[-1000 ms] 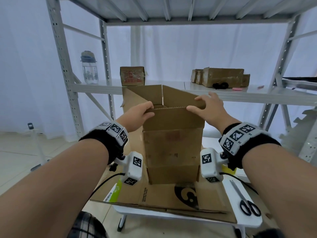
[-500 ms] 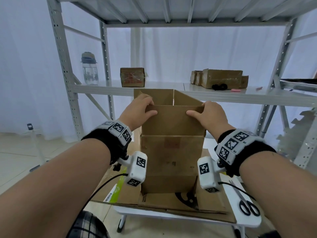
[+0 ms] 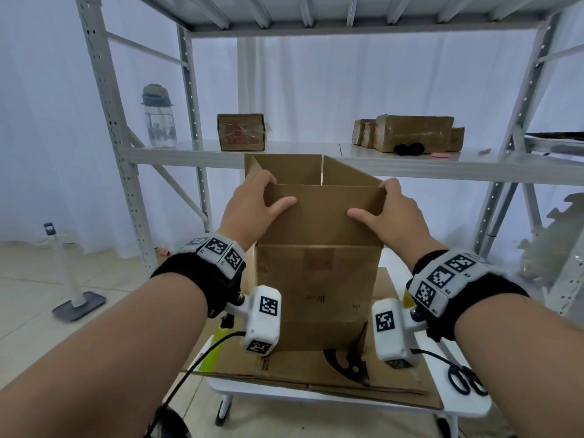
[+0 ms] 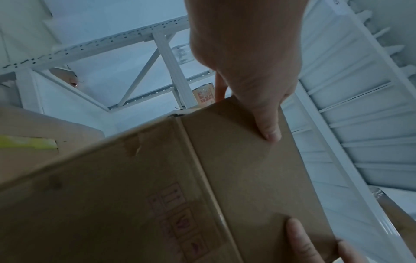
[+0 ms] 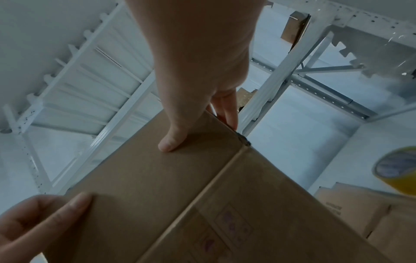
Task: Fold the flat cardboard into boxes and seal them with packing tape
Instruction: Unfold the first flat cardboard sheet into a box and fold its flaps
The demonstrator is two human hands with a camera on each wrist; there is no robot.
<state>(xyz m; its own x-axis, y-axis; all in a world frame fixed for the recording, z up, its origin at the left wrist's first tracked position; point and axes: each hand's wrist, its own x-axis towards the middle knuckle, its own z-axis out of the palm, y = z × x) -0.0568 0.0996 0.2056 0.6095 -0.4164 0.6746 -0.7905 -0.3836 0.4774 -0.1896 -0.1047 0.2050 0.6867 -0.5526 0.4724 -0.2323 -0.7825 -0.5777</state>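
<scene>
A brown cardboard box stands upright on flat cardboard sheets on a white table. Its top flaps stick up and its top is open. My left hand grips the near top flap at its left corner, thumb on the front, fingers behind. My right hand grips the same flap's right corner in the same way. The left wrist view shows the left thumb pressed on the flap. The right wrist view shows the right thumb on it. A yellow tape roll sits to the right.
Black scissors lie at the table's right front. A grey metal shelf behind carries a water bottle, a small taped box and several brown boxes. A floor stand is at the left.
The box has squared up and come nearer to me. Both hands slid from the flap's top edge to its two corners and the near flap now stands more upright.
</scene>
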